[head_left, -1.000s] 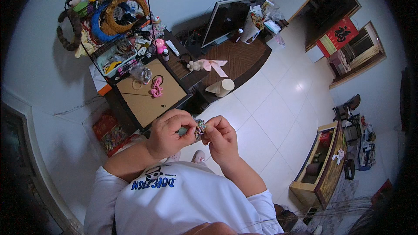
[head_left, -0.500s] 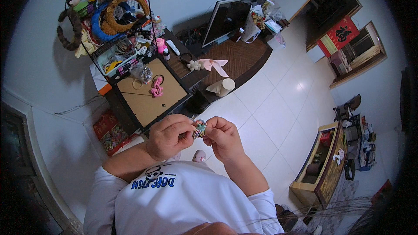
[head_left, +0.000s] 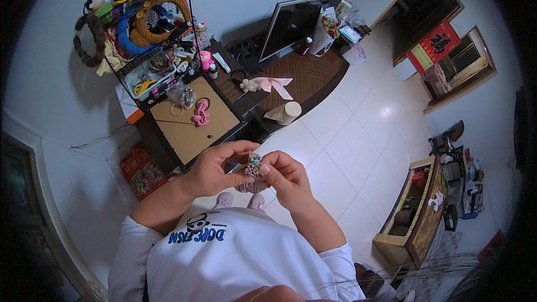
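1. Bundle of small multicoloured pieces sits just right of the left hand; its long axis is unclear.
2. Right hand pinches its right edge.
3. Left thumb and fingers curve apart, thumb at its near-left edge.

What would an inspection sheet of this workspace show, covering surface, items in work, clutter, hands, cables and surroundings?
Surface: flat brown board with a black frame, holding several small things.
Job's things: small multicoloured bundle, between the hands; exact kind too small to tell.
Clutter: pink knotted loop and clear plastic bag on the board; cream cylindrical roll and pale pink ribbon nearby.
Grippers: bare right hand pinches the bundle; bare left hand curves around it, firmness unclear.
Cables: thin dark wires by the wall, left of the board.
Surroundings: white tiled floor; dark flat screen beyond the ribbon.
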Available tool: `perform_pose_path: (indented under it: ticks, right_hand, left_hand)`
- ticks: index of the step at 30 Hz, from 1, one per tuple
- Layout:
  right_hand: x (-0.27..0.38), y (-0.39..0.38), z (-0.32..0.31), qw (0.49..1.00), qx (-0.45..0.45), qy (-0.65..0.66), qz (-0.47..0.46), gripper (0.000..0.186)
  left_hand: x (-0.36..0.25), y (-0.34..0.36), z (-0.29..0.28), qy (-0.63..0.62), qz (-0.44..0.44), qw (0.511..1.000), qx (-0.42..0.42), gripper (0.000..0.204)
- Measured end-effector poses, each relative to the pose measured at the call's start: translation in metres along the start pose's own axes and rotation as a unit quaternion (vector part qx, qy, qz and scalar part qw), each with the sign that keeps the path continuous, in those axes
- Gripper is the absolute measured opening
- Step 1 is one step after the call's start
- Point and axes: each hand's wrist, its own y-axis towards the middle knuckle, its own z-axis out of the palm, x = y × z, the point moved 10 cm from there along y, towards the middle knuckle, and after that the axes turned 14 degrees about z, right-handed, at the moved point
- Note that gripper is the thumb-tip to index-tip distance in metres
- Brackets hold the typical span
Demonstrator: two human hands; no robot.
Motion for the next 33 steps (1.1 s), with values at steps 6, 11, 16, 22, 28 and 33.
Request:
perform_pose_path:
  ticks: [6,11,16,22,28,33]
  right_hand:
    - [0.029,-0.008,0.002,0.960,-0.067,-0.206,-0.179,0.033]
    - [0.016,0.000,0.014,0.893,-0.073,-0.392,-0.210,0.043]
    - [0.023,-0.006,0.001,0.888,-0.152,-0.380,-0.209,0.027]
    - [0.022,-0.008,0.008,0.856,-0.182,-0.442,-0.198,0.027]
    - [0.014,-0.003,-0.001,0.922,-0.141,-0.320,-0.163,0.024]
    - [0.016,0.003,-0.007,0.890,-0.145,-0.383,-0.200,0.031]
  left_hand:
    - [0.009,-0.003,-0.011,-0.060,0.056,0.995,-0.049,0.035]
    - [0.002,0.001,-0.010,-0.145,0.094,0.981,-0.087,0.038]
    - [0.009,0.006,-0.017,-0.077,0.046,0.992,-0.089,0.043]
    - [0.015,0.000,-0.012,-0.070,0.051,0.995,-0.057,0.034]
    - [0.024,-0.002,-0.012,-0.142,0.000,0.985,-0.099,0.029]
    - [0.014,0.008,0.004,-0.117,0.039,0.991,-0.045,0.030]
